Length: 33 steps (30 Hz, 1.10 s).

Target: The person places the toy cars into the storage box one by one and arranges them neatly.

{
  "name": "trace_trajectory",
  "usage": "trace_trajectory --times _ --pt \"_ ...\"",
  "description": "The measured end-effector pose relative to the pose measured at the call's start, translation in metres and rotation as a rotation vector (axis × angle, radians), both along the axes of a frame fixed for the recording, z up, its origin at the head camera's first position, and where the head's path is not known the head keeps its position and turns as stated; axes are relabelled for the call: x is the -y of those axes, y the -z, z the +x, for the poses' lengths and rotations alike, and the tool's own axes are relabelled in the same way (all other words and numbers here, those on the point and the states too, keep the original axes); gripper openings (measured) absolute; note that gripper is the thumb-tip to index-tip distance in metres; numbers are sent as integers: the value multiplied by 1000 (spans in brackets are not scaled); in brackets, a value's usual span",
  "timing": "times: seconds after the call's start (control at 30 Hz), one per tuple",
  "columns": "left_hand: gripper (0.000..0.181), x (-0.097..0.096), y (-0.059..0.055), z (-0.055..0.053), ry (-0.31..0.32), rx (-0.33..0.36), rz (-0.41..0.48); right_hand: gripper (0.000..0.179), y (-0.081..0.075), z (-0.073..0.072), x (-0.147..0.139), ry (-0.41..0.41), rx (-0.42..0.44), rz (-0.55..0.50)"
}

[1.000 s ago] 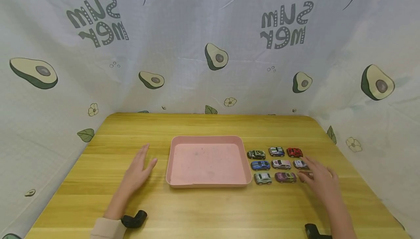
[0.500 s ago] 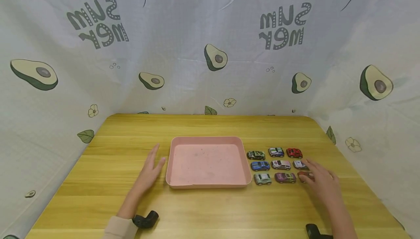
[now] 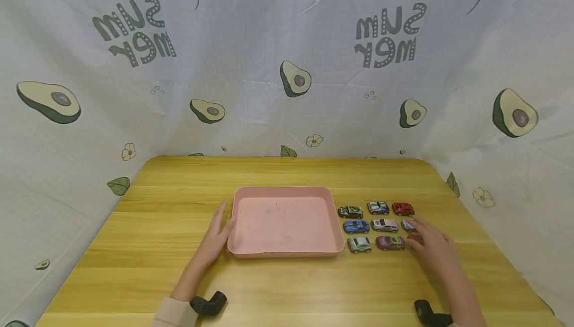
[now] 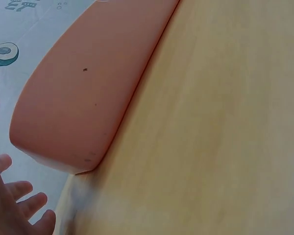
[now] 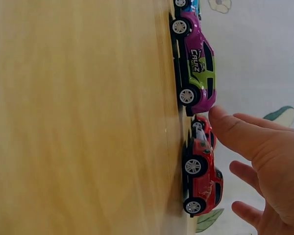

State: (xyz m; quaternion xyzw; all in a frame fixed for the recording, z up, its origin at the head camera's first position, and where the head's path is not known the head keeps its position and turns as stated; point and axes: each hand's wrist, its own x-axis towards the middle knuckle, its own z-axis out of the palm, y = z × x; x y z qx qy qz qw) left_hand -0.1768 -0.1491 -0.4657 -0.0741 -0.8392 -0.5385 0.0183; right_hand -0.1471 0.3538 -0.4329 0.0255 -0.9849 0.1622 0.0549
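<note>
My left hand (image 3: 213, 241) is beside the left wall of a pink tray (image 3: 287, 227), fingers straight and thumb close to the rim. In the left wrist view the fingers are spread near the end of the tray (image 4: 83, 98). My right hand (image 3: 434, 249) hovers at the right side of several small toy cars, fingers loosely extended. It partly covers a red toy car (image 5: 203, 181) and a white toy car (image 3: 407, 226). The right thumb tip is right at the end of a purple and green toy car (image 5: 201, 63), with nothing gripped.
The other cars stand in rows right of the tray: a camouflage one (image 3: 350, 212), a blue one (image 3: 356, 227), a pale green one (image 3: 359, 244), a pink and white one (image 3: 384, 225) and a red one (image 3: 402, 209). An avocado-print cloth (image 3: 251, 68) hangs behind the wooden table (image 3: 287, 287).
My left hand has moved right, up to the tray's left side. My right hand has shifted slightly left over the cars at the right end. Tray and cars stay in place.
</note>
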Motion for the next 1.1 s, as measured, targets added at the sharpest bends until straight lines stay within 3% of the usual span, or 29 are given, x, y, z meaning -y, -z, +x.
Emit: trace_trajectory --times 0.3,0.63,0.7,0.8,0.87,1.1 --pt "59 -1 4 0 50 34 62 44 -3 -3 6 -29 -37 30" --pt "57 0 8 0 92 31 61 51 -7 0 16 -67 86 -40" --pt "57 -1 4 2 102 44 45 50 -5 0 16 -78 85 -32" --pt "57 -4 -11 8 110 71 9 51 -3 -1 14 -83 86 -35" --pt "57 -5 -14 9 112 83 -13 50 -2 -1 12 -84 81 -55" --pt "57 0 9 -1 93 67 -81 48 -6 4 -6 -36 88 -83"
